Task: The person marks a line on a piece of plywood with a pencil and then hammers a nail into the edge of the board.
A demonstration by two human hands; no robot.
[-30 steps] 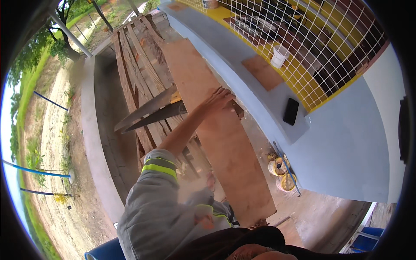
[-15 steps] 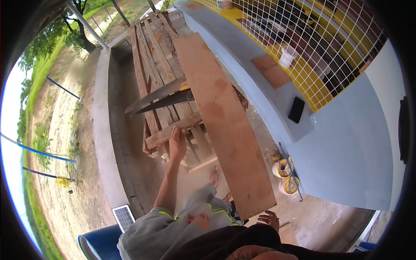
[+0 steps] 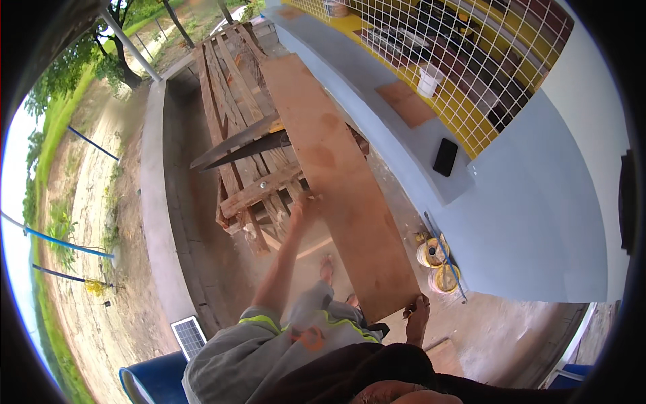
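A long reddish-brown plywood board slants across the view, its far part over a wooden slatted pallet table and its near end sticking out toward me. My left hand is closed at the board's left edge, its fingers partly hidden beside or under it. My right hand grips the near right corner, thumb on the edge. Two handsaws lie crosswise on the slats: a grey blade with a yellowish handle, and a darker blade. The board hides part of their handles.
A grey-blue ledge runs along the right, carrying a black phone, a small brown board and a white cup by a white grid. Two buckets stand below it. A low wall borders the left, near a solar panel.
My left hand has left the pallet's end slat and moved right to the board's edge. My right hand has risen to the board's near corner and taken hold.
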